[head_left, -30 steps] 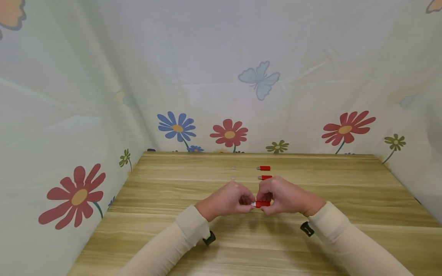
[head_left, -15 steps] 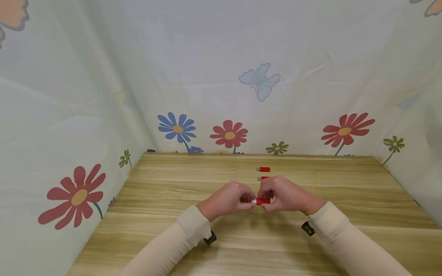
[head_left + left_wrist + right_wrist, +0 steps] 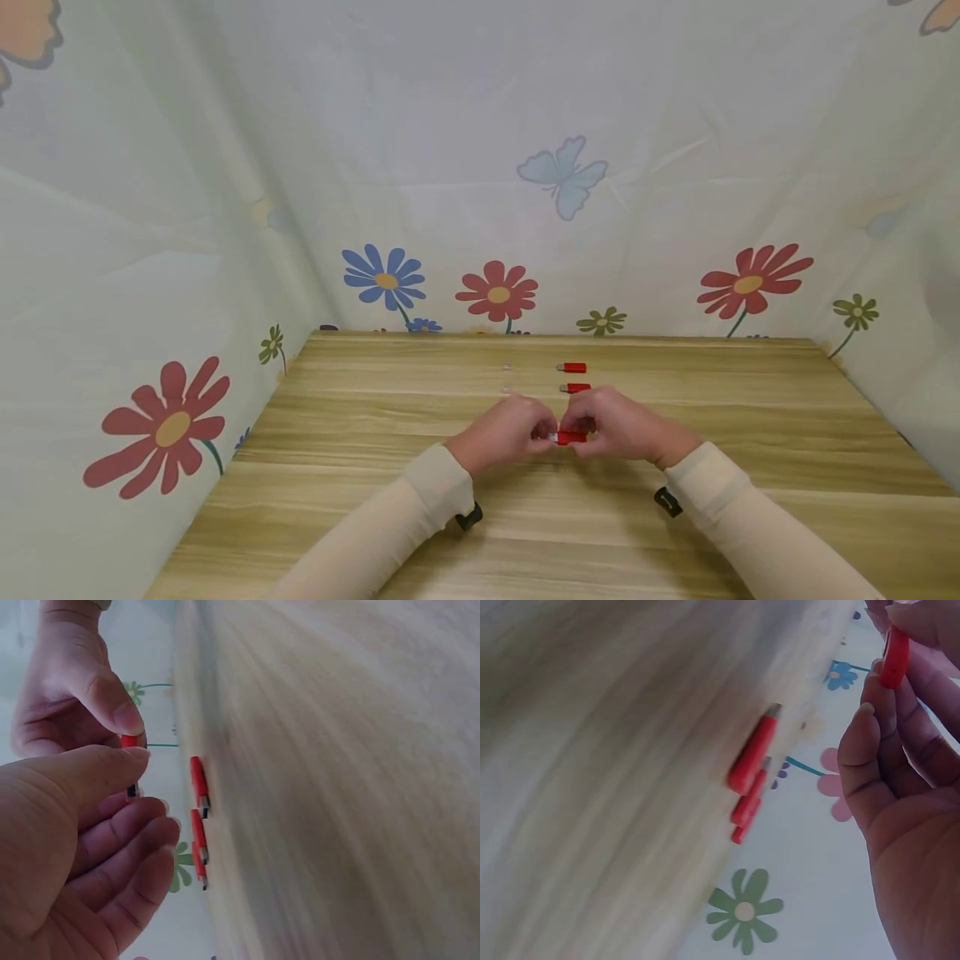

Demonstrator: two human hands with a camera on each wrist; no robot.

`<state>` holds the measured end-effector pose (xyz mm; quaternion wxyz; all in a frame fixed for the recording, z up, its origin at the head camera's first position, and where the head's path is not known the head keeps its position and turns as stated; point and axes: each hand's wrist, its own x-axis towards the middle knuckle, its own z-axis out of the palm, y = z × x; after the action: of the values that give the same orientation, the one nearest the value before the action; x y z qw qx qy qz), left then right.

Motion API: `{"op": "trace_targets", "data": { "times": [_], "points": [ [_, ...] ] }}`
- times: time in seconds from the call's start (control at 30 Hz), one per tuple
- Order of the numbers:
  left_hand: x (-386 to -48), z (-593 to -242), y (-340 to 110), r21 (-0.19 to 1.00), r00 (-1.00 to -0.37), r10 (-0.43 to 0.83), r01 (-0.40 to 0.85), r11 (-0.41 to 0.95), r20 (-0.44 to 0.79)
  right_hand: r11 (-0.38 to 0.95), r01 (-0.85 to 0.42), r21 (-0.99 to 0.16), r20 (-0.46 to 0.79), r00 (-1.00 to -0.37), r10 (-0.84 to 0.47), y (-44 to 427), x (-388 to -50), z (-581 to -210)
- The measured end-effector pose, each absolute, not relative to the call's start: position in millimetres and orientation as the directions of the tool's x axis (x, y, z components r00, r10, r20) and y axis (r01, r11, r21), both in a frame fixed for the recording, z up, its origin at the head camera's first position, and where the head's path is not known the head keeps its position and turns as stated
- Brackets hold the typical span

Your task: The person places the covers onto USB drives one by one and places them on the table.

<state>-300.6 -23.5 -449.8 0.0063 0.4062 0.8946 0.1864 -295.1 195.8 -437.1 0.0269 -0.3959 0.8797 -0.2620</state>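
Observation:
Over the table, my right hand (image 3: pixel 622 427) grips the red body of a USB stick (image 3: pixel 573 437) between thumb and fingers. My left hand (image 3: pixel 508 432) pinches the whitish connector end of that stick from the other side; whether a clear cap sits there is hidden by the fingers. Its dark connector tip shows under my thumb in the left wrist view. Behind the hands, two red USB sticks, a far one (image 3: pixel 574 367) and a nearer one (image 3: pixel 576 388), lie with connectors to the left. Both wrist views show a third (image 3: pixel 754 754) on the table.
Two small clear pieces, a far one (image 3: pixel 507 367) and a near one (image 3: pixel 507 389), lie left of the sticks. The wooden table (image 3: pixel 360 517) meets a flower-printed white curtain (image 3: pixel 420 167) at the back and sides.
The held stick has risen slightly in the head view. My left hand and forearm have shifted right, closer to the right hand, which keeps its hold.

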Motion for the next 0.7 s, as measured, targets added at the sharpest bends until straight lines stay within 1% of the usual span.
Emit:
{"op": "trace_targets", "data": {
  "times": [0.3, 0.53, 0.7],
  "points": [
    [-308.4, -460.2, -15.8, 0.293, -0.687, 0.723, 0.708, 0.643, 0.074, 0.568, -0.637, -0.521, 0.096, -0.705, -0.703, 195.5, -302.3, -452.9],
    [-315.2, -470.1, -11.7, 0.248, -0.691, 0.721, 0.708, 0.661, 0.052, 0.575, -0.64, -0.509, 0.086, -0.703, -0.706, 193.9, -304.8, -458.2],
    [-315.9, -473.5, -10.6, 0.251, -0.692, 0.721, 0.705, 0.663, 0.041, 0.588, -0.624, -0.514, 0.058, -0.71, -0.702, 193.3, -305.2, -458.6]
  ]
}}
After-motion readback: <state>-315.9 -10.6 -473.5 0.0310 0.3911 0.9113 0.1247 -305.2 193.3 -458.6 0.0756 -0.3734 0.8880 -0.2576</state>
